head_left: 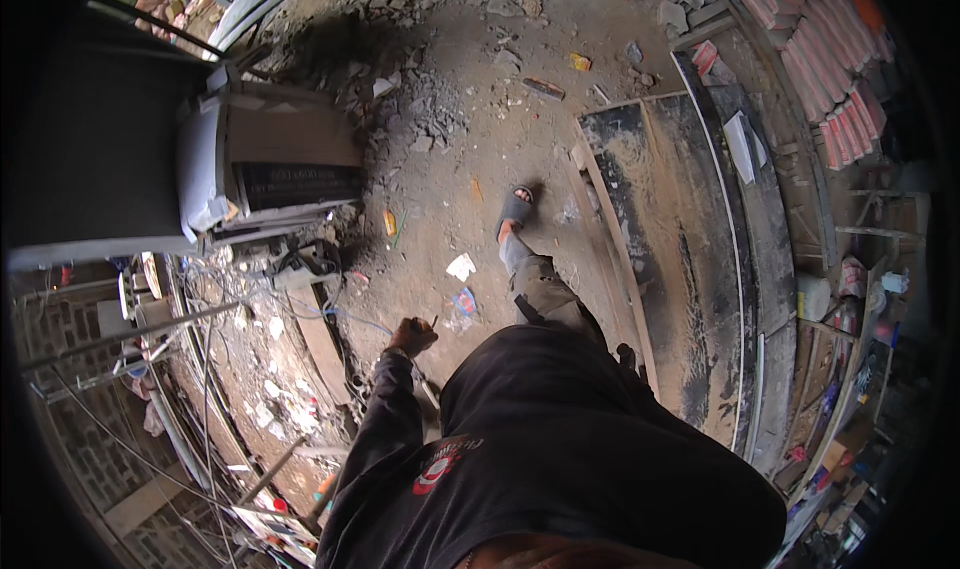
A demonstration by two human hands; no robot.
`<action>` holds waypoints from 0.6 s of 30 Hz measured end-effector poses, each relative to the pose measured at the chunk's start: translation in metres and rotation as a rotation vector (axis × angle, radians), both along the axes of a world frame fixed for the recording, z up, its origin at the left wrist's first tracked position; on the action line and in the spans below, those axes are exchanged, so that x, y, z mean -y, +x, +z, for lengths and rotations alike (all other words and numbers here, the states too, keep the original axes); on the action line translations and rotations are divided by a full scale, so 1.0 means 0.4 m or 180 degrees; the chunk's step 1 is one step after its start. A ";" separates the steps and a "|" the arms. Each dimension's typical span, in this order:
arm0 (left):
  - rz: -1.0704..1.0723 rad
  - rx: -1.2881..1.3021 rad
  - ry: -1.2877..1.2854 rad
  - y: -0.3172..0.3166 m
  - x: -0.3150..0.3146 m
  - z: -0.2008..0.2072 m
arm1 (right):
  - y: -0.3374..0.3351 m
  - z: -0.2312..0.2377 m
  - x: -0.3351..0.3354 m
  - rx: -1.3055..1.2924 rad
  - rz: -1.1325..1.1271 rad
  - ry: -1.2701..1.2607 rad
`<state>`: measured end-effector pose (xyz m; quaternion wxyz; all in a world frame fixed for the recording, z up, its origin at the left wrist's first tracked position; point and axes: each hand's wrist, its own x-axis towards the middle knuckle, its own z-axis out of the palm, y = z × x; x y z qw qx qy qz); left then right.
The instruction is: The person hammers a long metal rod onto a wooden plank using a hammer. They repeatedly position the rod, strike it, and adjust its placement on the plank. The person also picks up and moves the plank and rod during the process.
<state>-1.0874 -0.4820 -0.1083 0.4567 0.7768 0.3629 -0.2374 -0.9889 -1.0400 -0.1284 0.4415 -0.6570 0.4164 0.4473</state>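
Note:
My left hand (412, 337) is closed, held low in front of my left side above the dirt floor. A short thin stick-like thing (434, 321) pokes up from its fingers; it is too small to name. On my right side, a small dark shape (627, 357) shows past the edge of my dark shirt. It may be part of my right hand, but its fingers cannot be made out. One foot in a grey slide sandal (515, 209) is stretched forward on the ground.
Long dust-covered dark boards (670, 239) lie to the right, with stacked pink-and-white packs (830, 59) beyond. A large carton (290, 149) stands at the left. Rubble (430, 109) is strewn ahead. Cables (210, 319) and planks (315, 339) clutter the left side; shelving (850, 339) stands far right.

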 end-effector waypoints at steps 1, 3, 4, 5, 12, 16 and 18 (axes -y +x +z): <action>-0.0014 0.0011 -0.0165 0.041 -0.020 0.012 | 0.088 -0.013 -0.056 -0.0013 -0.0061 0.0106; 0.0044 -0.0188 -0.0429 0.123 -0.051 0.049 | 0.287 -0.005 -0.155 -0.0015 -0.0199 0.0338; 0.0286 -0.0534 -0.0531 0.175 -0.066 0.070 | 0.393 0.018 -0.199 -0.0077 -0.0376 0.0410; 0.0498 -0.0323 -0.0578 0.225 -0.082 0.098 | 0.486 0.058 -0.238 -0.0243 -0.0740 0.0477; 0.1156 0.0845 -0.0703 0.782 -0.205 0.290 | 1.123 0.421 -0.534 0.1642 -0.0021 0.1473; 0.0219 0.1533 -0.0669 1.191 -0.256 0.341 | 1.398 0.511 -0.721 0.2798 0.0553 0.1961; -0.0074 0.1702 -0.1033 1.413 -0.245 0.362 | 1.523 0.523 -0.803 0.2519 0.0189 0.2383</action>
